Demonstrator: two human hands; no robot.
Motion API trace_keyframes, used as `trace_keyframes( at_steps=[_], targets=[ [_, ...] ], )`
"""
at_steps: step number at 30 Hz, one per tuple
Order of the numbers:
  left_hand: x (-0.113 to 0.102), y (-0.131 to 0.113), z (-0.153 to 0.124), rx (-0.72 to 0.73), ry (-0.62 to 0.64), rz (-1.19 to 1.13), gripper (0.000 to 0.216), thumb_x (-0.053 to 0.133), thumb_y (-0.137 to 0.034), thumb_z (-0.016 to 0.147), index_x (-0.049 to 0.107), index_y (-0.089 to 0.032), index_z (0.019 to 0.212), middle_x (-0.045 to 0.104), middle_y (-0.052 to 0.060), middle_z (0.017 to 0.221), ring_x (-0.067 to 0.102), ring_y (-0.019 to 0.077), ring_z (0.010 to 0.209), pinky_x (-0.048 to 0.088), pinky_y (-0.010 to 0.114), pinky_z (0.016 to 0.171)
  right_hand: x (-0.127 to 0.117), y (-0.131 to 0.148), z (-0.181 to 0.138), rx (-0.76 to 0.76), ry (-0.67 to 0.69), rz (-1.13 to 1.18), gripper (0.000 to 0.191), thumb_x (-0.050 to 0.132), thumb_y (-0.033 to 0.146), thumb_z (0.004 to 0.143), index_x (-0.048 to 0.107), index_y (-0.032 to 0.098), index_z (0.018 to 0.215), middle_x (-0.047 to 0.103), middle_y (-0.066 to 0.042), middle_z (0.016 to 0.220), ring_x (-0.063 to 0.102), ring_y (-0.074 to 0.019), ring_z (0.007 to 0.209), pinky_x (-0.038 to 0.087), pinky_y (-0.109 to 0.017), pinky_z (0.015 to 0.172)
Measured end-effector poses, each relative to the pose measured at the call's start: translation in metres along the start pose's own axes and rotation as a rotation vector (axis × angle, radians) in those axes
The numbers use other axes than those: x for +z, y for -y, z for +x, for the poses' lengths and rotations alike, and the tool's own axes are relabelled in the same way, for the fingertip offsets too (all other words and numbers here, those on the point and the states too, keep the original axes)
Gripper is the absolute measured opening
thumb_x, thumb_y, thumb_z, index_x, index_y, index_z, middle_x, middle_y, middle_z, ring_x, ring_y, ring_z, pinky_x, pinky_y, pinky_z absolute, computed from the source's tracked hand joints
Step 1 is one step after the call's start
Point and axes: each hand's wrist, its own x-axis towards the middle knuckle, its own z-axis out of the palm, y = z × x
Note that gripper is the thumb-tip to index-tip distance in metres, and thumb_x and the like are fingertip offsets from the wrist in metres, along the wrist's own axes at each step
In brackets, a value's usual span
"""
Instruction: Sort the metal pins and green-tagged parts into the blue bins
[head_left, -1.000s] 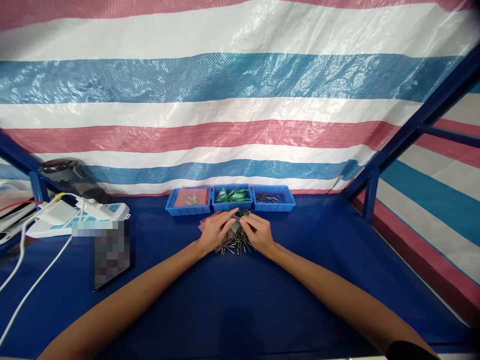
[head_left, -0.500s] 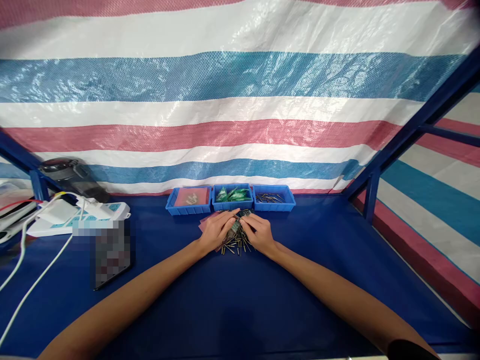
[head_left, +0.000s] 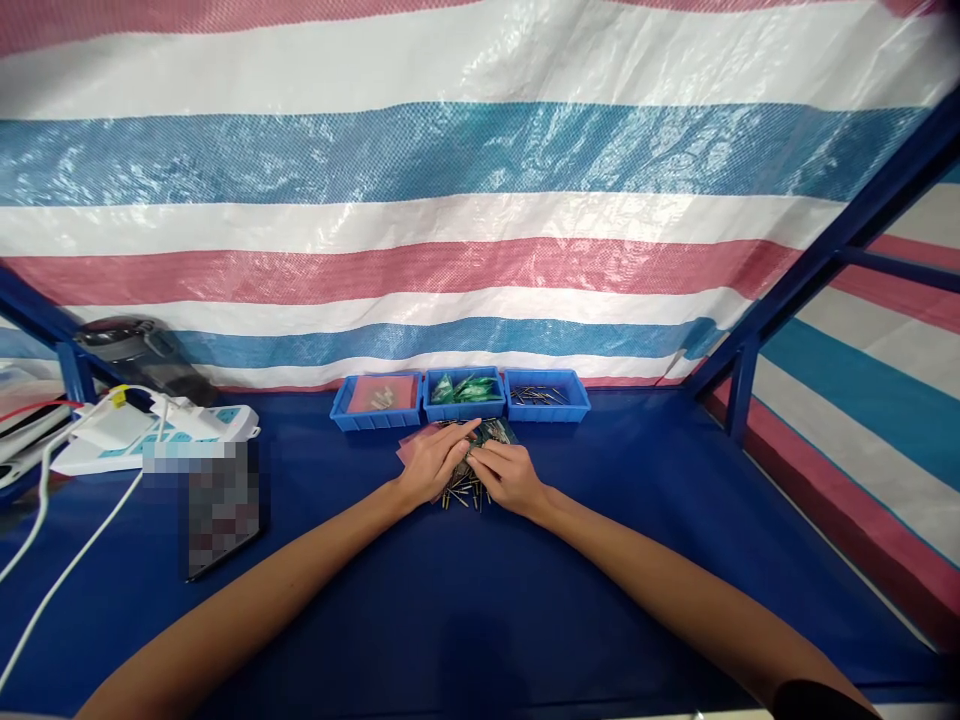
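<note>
On my feed, left hand and right hand curl half-closed over metal pins. I can't tell (too small) what either grips.

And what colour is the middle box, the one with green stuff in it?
The middle box is blue; the head view shows it best.

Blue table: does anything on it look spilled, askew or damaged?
The small metal pins look untidy: a loose, jumbled heap between the left hand and right hand, outside the neat row of blue bins. I see nothing damaged.
</note>
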Motion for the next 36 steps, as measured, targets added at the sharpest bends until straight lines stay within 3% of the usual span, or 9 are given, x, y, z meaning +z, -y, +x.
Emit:
trace_keyframes(
  at_steps=[9,13,19,23,27,36],
  targets=[
    [0.0006,-0.001,0.0005,-0.042,0.03,0.023,0.042,0.028,-0.031,0.097,0.044,-0.017,0.133,0.063,0.008,0.11,0.06,0.0182,0.1,0.047,0.031,0.088,-0.001,0.0005,0.0012,0.099,-0.039,0.027,0.025,0.043,0.02,0.093,0.063,0.016,0.078,0.049,-0.001,0.062,0.045,-0.0112,0.056,0.038,-0.024,0.056],
    [0.0003,-0.0006,0.0,-0.025,0.049,0.019,0.043,0.028,-0.032,0.097,0.043,-0.017,0.134,0.062,0.008,0.113,0.058,0.019,0.104,0.045,0.032,0.091,-0.0003,0.0001,0.0006,0.022,0.017,0.01,0.027,0.044,0.022,0.092,0.063,0.016,0.075,0.049,-0.001,0.061,0.044,-0.0109,0.055,0.037,-0.024,0.054],
    [-0.0002,-0.0005,-0.0004,-0.052,0.061,-0.001,0.043,0.028,-0.032,0.097,0.039,-0.018,0.136,0.061,0.008,0.112,0.058,0.0181,0.103,0.045,0.031,0.09,-0.0006,0.0017,0.0014,0.019,0.034,0.024,0.028,0.043,0.022,0.092,0.063,0.016,0.073,0.049,-0.001,0.06,0.045,-0.011,0.055,0.037,-0.024,0.055],
    [-0.0001,-0.001,-0.0008,-0.059,0.064,0.01,0.043,0.028,-0.032,0.097,0.038,-0.019,0.136,0.06,0.008,0.116,0.056,0.0184,0.106,0.044,0.031,0.092,-0.0011,0.0013,0.0019,0.102,-0.012,0.032,0.029,0.042,0.022,0.093,0.063,0.016,0.074,0.049,-0.001,0.061,0.045,-0.0114,0.055,0.037,-0.025,0.055],
    [0.0003,-0.0009,-0.0011,-0.028,0.086,0.02,0.043,0.029,-0.032,0.097,0.038,-0.019,0.136,0.059,0.008,0.117,0.057,0.0187,0.107,0.044,0.032,0.093,-0.0006,0.0003,0.0009,0.035,0.026,0.037,0.029,0.043,0.022,0.093,0.063,0.016,0.073,0.05,-0.001,0.062,0.045,-0.011,0.056,0.037,-0.024,0.055],
    [0.0008,0.0,-0.0025,-0.017,0.081,0.029,0.043,0.03,-0.032,0.096,0.037,-0.019,0.136,0.057,0.009,0.124,0.055,0.0197,0.113,0.044,0.033,0.096,-0.0029,0.0025,0.0025,0.138,-0.041,0.074,0.025,0.043,0.022,0.092,0.063,0.016,0.078,0.051,-0.002,0.063,0.048,-0.0122,0.057,0.038,-0.025,0.057]
  ],
)
